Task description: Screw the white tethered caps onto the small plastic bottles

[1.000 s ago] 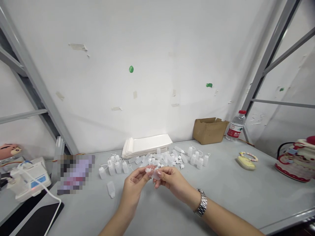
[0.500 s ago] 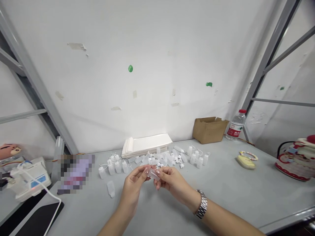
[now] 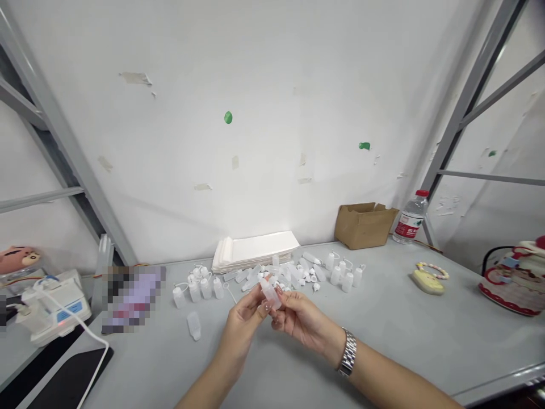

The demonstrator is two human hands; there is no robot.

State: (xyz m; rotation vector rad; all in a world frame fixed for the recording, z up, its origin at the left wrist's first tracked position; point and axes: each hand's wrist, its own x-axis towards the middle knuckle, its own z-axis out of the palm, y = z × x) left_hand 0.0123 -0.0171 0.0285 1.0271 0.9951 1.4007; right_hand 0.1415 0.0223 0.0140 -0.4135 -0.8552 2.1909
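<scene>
Between both hands, a little above the grey table, is a small translucent squeeze bottle [image 3: 271, 294], tilted with its neck up and to the left. My left hand [image 3: 246, 318] closes on it from the left with thumb and fingers. From the right, my right hand [image 3: 300, 315] pinches its lower part. Behind the hands lies a pile of loose bottles and white caps [image 3: 293, 275]. Capped bottles [image 3: 206, 288] stand in a group at the left, and more capped bottles [image 3: 347, 279] stand at the right. One loose bottle [image 3: 193, 326] lies alone left of my left hand.
Against the wall are a stack of white sheets [image 3: 259, 250], a cardboard box [image 3: 365, 226] and a water bottle [image 3: 409, 218]. A yellow case [image 3: 427, 282] lies at the right. A power strip [image 3: 59, 309] and black phone [image 3: 70, 378] with a white cable occupy the left.
The bottle in my hands has turned from lying nearly flat to tilted with its neck up. Both hands have shifted slightly, and the view has moved a little.
</scene>
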